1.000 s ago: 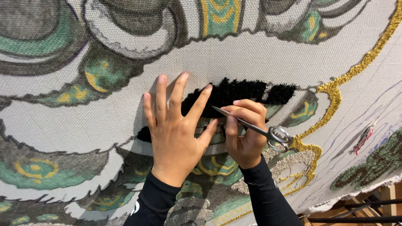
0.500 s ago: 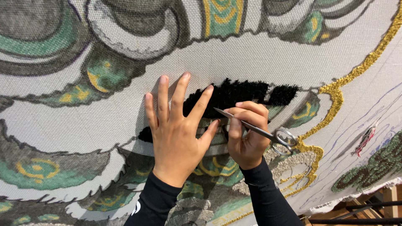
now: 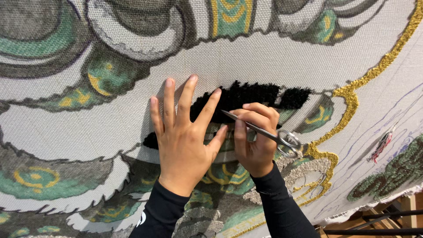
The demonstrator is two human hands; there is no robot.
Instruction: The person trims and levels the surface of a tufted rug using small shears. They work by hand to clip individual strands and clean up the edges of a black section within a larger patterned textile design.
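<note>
Left hand flat, fingers spread on printed grey-green mesh canvas, covering black tufted yarn strip. Right hand grips slim steel scissors; gold tufted outline beside.

Our left hand bare, no rings on our fingers, our right hand bare too, snug black sleeves ending below the fingers at our wrists, small white mark on left sleeve

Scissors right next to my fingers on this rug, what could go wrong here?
The scissors point toward the left hand, whose fingers lie spread on the black tufted pile; a slip could nick one. The tips also sit close to the backing cloth, so too deep a cut might snip it.
</note>
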